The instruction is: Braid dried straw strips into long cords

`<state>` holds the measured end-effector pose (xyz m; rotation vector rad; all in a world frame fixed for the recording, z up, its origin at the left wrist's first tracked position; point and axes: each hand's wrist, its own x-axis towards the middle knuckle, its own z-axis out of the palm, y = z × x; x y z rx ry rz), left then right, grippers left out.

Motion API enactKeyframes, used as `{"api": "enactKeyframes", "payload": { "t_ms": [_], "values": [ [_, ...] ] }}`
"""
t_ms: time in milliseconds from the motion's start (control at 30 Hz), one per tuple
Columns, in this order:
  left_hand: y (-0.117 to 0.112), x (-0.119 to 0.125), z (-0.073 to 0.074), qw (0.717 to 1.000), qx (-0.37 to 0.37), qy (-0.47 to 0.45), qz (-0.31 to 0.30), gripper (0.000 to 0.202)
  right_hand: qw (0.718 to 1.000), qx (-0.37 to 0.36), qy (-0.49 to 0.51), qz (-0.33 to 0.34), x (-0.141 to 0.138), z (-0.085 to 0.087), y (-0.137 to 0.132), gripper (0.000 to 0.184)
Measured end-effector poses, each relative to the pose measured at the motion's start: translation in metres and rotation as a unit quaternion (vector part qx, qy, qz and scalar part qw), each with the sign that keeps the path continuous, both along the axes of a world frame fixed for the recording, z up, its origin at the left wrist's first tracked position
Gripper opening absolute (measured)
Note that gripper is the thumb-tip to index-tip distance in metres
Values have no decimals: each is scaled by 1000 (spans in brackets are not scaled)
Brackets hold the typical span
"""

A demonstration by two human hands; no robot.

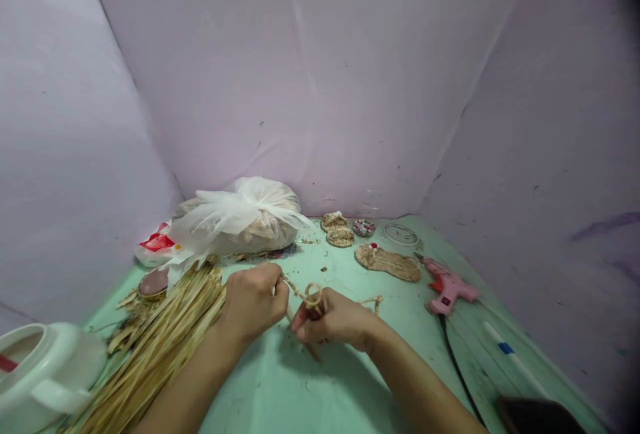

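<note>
A thin tan braided cord (299,292) stretches between my two hands above the green tabletop. My left hand (256,293) is closed, pinching one stretch of it between thumb and curled fingers. Closed on the cord too, my right hand (334,317) has a loop standing up over its fingers. Another bit of cord sticks out behind my right wrist. Beneath the left forearm lies a bundle of long dry straw-coloured strips (170,327). Some of the cord is hidden inside my fingers.
A tied white plastic bag (245,217) stands at the back. Woven sole shapes (387,263), a bead container (364,227) and a pink glue gun (450,285) with a black cable lie rightward. A white pot (65,361) stands front left. Walls enclose the table.
</note>
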<state>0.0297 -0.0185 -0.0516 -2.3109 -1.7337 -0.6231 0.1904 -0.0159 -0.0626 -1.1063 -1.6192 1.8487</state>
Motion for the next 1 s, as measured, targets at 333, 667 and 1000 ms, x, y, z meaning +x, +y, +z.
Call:
{"api": "enactKeyframes", "payload": {
  "t_ms": [333, 667, 1000],
  "values": [
    [0, -1, -1, 998, -43, 40, -6, 19, 968, 126, 37, -215, 1, -3, 8, 23],
    [-4, 5, 9, 984, -144, 87, -58, 20, 943, 74, 94, -310, 9, 10, 11, 12],
    [-1, -1, 3, 993, -81, 19, -86, 20, 994, -99, 28, -45, -3, 3, -3, 8]
  ]
}}
